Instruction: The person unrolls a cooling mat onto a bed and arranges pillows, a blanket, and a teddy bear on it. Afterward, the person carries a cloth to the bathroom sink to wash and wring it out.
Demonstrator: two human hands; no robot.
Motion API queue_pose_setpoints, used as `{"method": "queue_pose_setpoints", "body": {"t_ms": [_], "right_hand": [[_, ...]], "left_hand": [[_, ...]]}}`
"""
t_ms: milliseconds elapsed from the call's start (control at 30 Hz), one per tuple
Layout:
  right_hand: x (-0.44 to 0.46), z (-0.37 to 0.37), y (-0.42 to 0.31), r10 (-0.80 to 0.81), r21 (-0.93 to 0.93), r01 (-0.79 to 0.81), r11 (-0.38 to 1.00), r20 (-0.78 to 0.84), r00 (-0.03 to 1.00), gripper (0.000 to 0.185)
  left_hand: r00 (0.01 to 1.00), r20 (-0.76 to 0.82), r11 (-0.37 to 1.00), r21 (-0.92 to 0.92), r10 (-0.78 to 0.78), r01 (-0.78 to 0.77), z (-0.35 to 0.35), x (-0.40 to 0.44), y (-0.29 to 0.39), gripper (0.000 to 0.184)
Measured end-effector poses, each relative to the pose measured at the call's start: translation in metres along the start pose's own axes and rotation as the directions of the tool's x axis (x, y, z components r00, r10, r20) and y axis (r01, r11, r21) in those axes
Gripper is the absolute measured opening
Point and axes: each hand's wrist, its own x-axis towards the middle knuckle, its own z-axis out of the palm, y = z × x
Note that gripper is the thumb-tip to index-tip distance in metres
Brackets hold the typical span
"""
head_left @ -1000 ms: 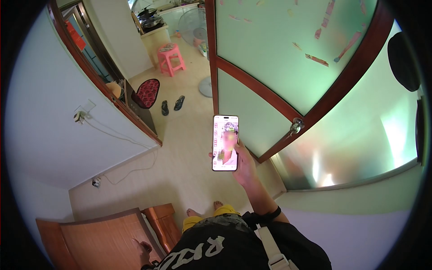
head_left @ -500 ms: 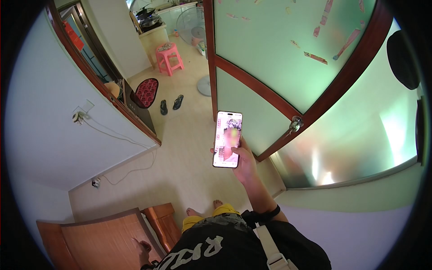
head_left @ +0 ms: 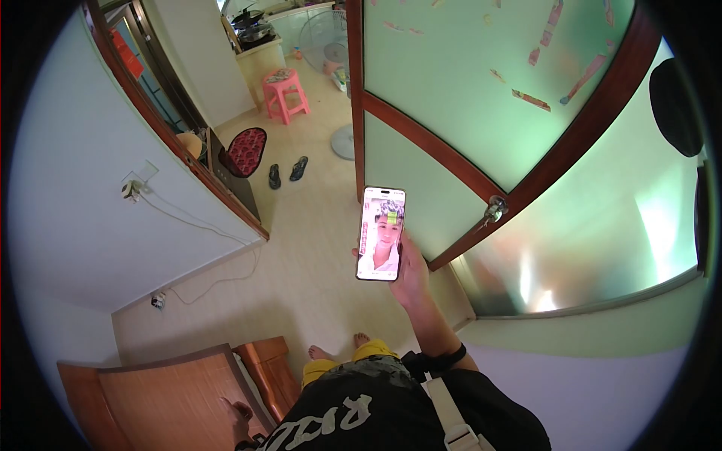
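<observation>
A smartphone (head_left: pixel 382 239) is held upright in front of me, its lit screen facing me. My right hand (head_left: pixel 411 272) is closed around its lower right part, with fingertips showing at the left edge. The thumb lies along the right side, off the glass. On the screen is a picture of a person with a small yellow-green patch over it. Low on the left, my left hand (head_left: pixel 239 413) hangs by my body above a wooden bench (head_left: pixel 173 395). One finger stretches out from it; the other fingers are dark and partly hidden, and no held object shows.
A frosted-glass door (head_left: pixel 429 158) with a metal knob (head_left: pixel 495 210) stands ajar at right. Ahead are slippers (head_left: pixel 298 169), a pink stool (head_left: pixel 286 96), a red mat (head_left: pixel 247 152) and a standing fan (head_left: pixel 343 143). A cable (head_left: pixel 218 286) trails along the left wall.
My right thumb has lifted off the screen to the phone's side. The blurred picture on it has become a clear portrait. The left hand stays where it was.
</observation>
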Motion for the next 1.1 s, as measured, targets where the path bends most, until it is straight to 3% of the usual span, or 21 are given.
{"method": "queue_pose_setpoints", "body": {"t_ms": [167, 267, 367, 433, 533, 733, 967, 1033, 1100], "right_hand": [[-0.001, -0.003, 0.003, -0.021, -0.030, 0.021, 0.999, 0.006, 1.000, 0.042], [-0.003, 0.000, 0.002, 0.002, 0.001, -0.002, 1.000, -0.013, 1.000, 0.041], [-0.003, 0.004, 0.003, -0.032, -0.060, 0.028, 0.998, -0.064, 0.997, 0.042], [-0.005, 0.005, 0.005, -0.074, -0.195, 0.056, 0.979, -0.089, 0.993, 0.043], [-0.006, 0.013, 0.006, -0.089, -0.216, 0.049, 0.975, -0.178, 0.980, 0.041], [-0.004, 0.003, 0.008, -0.082, -0.369, 0.001, 0.929, -0.204, 0.976, 0.041], [0.005, -0.026, 0.023, -0.025, -0.143, -0.009, 0.990, -0.230, 0.973, 0.037], [0.011, -0.036, 0.032, 0.045, -0.143, -0.081, 0.986, -0.239, 0.970, 0.037], [0.010, -0.036, 0.032, 0.157, -0.233, -0.193, 0.953, -0.165, 0.974, 0.031]], "left_hand": [[0.999, 0.038, 1.000, -0.009, 0.005, -0.004, 0.000, -0.005, -0.003, 0.083], [1.000, -0.026, 1.000, 0.016, -0.012, 0.012, 0.003, -0.006, -0.005, 0.084], [0.998, -0.058, 0.999, 0.006, -0.031, 0.031, 0.004, -0.002, -0.007, 0.084], [0.998, -0.058, 1.000, 0.015, -0.025, 0.026, 0.001, -0.001, -0.008, 0.084], [0.999, -0.049, 1.000, 0.016, -0.012, 0.013, -0.002, 0.002, -0.008, 0.084], [0.999, -0.029, 1.000, 0.012, 0.015, -0.014, -0.005, 0.004, -0.014, 0.084], [1.000, 0.011, 1.000, -0.027, 0.012, -0.012, -0.030, -0.004, -0.047, 0.087], [0.999, -0.044, 0.988, 0.155, 0.018, -0.011, -0.041, -0.003, -0.073, 0.088], [0.989, -0.052, 0.962, 0.246, 0.138, -0.122, -0.039, -0.031, -0.098, 0.089]]}}
